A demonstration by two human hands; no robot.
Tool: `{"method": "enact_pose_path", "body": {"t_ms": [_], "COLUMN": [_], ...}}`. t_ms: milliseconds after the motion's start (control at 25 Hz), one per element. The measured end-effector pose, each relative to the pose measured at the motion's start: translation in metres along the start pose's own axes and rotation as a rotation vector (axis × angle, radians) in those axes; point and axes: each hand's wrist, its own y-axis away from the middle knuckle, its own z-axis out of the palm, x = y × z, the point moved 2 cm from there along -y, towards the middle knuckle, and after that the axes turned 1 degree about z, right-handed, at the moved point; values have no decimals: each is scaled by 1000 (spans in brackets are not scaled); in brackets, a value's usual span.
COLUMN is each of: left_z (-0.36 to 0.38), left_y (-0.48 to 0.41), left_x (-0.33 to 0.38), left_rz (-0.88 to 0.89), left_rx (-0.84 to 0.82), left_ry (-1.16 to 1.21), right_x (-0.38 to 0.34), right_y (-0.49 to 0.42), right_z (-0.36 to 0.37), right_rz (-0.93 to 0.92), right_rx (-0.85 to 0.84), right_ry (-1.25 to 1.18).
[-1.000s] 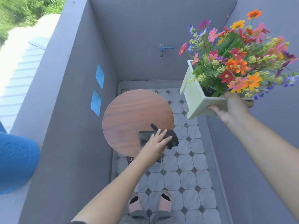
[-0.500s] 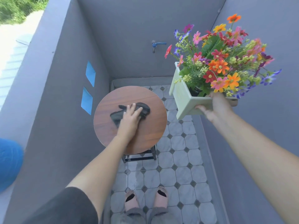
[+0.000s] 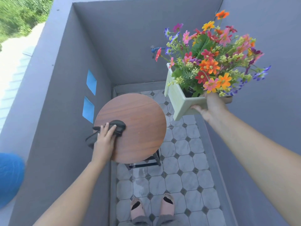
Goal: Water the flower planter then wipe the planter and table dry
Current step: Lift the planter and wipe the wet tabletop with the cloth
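Landmark: the round wooden table (image 3: 140, 121), standing on a tiled floor (image 3: 187, 173) inside a narrow grey-walled enclosure; all places below are given relative to it.
Left hand (image 3: 104, 139): lies flat on a dark cloth (image 3: 117, 126) at the table's left edge, fingers extended and pressing down rather than clenched, so the palm spreads the cloth over the wood for wiping.
Cloth position: bunched under and ahead of the fingers, one part trailing off the table's left rim.
Right hand (image 3: 210, 106): holds the pale green planter (image 3: 179, 101) by its near rim and underside, fingers curled around the edge.
Planter position: raised in the air to the right of the table and clear of its top, tilted slightly; judged to be held away so that the whole surface is free to be dried.
Flowers (image 3: 210, 62): a dense mixed bunch, orange, pink, red and purple, filling the planter.
Table surface: smooth wood grain; no standing water can be made out on it.
Floor beneath the table: shows a wet sheen on some tiles near the person's feet.
Tap (image 3: 154, 50): blue, mounted on the far wall beyond the table, partly behind the blooms.
Stage, as judged: watering done, table-drying in hand.
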Motion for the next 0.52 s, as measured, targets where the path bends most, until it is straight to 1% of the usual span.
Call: {"method": "enact_pose_path", "body": {"t_ms": [40,120,200,240,280,360,440,520], "left_z": [-5,-6,6,15,26,44,59,66], "left_y": [-24,-75,-119,-133,-140,-135,-107,-68], "left_x": [0,10,34,50,68,107,135,145], "left_rz": [-74,-156,-154,-106,-20,238,516,750], "left_rx": [40,75,57,21,-34,-164,-287,-401], "left_ry": [-15,-29,-12,-10,-15,-35,-65,-97], "right_x": [-2,-7,-14,-17,-21,-27,-32,-34], "right_y": [-2,-12,-26,-32,-33,-35,-32,-29], "right_z": [2,5,7,8,9,12,14,15], "right_rz": [-7,-16,-76,-103,-123,-130,-115,-101], "right_rx": [-12,-45,-50,-52,-55,-69,-95,-119], "right_ry": [-1,31,78,109,134,142,138,143]}}
